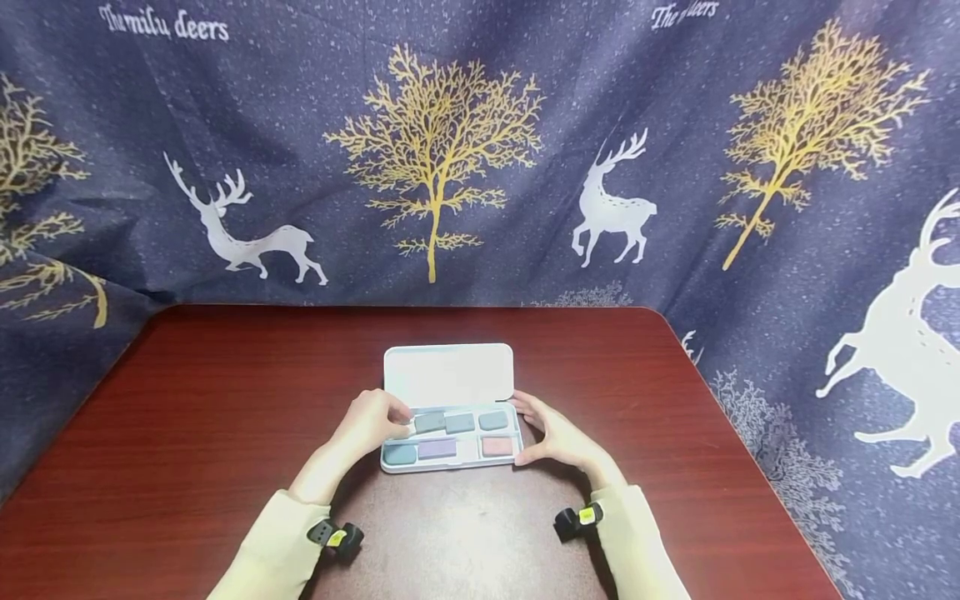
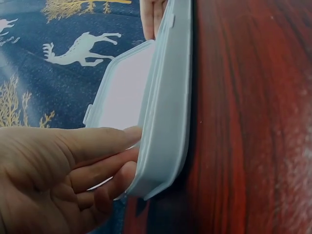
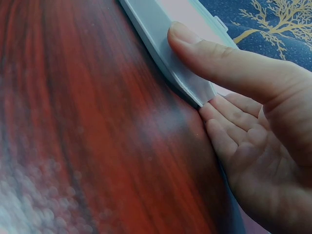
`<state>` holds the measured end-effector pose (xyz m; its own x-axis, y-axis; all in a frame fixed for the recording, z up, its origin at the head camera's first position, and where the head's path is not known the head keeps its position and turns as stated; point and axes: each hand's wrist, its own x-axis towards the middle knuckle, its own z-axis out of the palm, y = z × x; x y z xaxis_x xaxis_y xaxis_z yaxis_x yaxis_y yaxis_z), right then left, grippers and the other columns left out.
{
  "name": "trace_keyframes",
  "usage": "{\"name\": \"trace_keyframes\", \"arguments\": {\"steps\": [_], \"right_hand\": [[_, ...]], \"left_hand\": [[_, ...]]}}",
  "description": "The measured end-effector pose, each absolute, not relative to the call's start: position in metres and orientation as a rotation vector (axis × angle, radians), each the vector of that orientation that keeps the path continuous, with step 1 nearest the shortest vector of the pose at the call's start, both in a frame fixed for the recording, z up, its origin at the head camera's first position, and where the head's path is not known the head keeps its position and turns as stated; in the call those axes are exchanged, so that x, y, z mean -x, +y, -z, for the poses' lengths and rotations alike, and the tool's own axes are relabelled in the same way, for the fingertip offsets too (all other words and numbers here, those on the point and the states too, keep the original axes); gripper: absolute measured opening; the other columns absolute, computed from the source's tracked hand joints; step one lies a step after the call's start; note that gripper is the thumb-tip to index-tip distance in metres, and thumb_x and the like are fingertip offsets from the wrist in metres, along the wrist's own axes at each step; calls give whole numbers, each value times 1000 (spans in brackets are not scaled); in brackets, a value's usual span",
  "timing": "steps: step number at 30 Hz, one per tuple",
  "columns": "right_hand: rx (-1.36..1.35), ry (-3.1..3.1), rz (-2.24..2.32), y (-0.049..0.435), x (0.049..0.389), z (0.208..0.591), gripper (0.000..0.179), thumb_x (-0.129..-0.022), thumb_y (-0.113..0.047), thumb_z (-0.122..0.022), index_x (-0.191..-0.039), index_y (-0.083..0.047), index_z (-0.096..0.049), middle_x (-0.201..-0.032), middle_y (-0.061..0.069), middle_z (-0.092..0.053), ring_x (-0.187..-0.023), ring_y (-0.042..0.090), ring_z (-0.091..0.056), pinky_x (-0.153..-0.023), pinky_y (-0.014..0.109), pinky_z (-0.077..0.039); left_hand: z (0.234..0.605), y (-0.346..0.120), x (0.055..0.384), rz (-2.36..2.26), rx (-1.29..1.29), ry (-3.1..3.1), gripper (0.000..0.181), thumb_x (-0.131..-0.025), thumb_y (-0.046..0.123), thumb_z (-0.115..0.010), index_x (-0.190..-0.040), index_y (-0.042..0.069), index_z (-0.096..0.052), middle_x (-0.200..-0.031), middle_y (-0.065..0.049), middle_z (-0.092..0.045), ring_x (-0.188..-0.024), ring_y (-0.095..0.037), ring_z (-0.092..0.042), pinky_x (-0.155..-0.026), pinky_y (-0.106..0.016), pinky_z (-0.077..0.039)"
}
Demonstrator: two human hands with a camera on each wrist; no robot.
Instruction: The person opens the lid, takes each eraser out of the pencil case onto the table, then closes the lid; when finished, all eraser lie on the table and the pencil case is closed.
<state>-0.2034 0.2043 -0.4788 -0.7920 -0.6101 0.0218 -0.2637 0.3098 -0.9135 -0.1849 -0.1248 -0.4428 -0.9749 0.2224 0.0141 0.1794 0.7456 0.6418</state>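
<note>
One case [image 1: 450, 466] is gripped by the right hand [image 1: 553, 434]; left hand [image 1: 373, 421]: grasp unclear (jolting could unseat grey blocks [image 1: 460, 423]).

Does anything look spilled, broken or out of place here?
Nothing looks spilled or broken: the coloured blocks sit inside the open case. Only the backdrop cloth looks odd, bunched at the far left so its printed tree appears bent.

right hand [image 3: 268, 141] holding pale case [image 3: 151, 34] by one end, thumb over side wall, fingers [image 3: 226, 109] at end corner, red wood-grain table [image 3: 107, 117], glare lower left, navy cloth [image 3: 229, 13] with yellow tree [image 3: 278, 22] top right
</note>
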Motion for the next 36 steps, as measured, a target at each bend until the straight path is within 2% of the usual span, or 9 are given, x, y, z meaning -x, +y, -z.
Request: {"name": "trace_keyframes", "arguments": {"steps": [11,23,36], "right_hand": [[785,2248,1483,203,203,480,102,-70,-2,-84,-150,8,-21,-148,31,-38,-140,45,-35,-115,49,-25],[778,2259,1468,204,203,480,102,-70,-2,-84,-150,8,-21,-148,30,-38,-139,45,-36,-114,50,-25],[775,2250,1473,204,203,478,102,-71,-3,-84,-150,7,-21,-149,31,-37,-140,45,-34,-115,50,-25]], "left_hand": [[446,-118,189,-902,-248,2905,20,-71,9,-84,-90,6,-78,-84,-5,-76,-84,-22,-71,-77,-38,-57],[445,-117,192,-793,-286,2920,16,-71,8,-85,-85,8,-78,-80,-3,-75,-77,-19,-70,-71,-35,-57],[448,-121,190,-906,-376,2928,14,-72,5,-82,-85,6,-78,-81,-4,-75,-79,-21,-70,-74,-36,-56]]}}
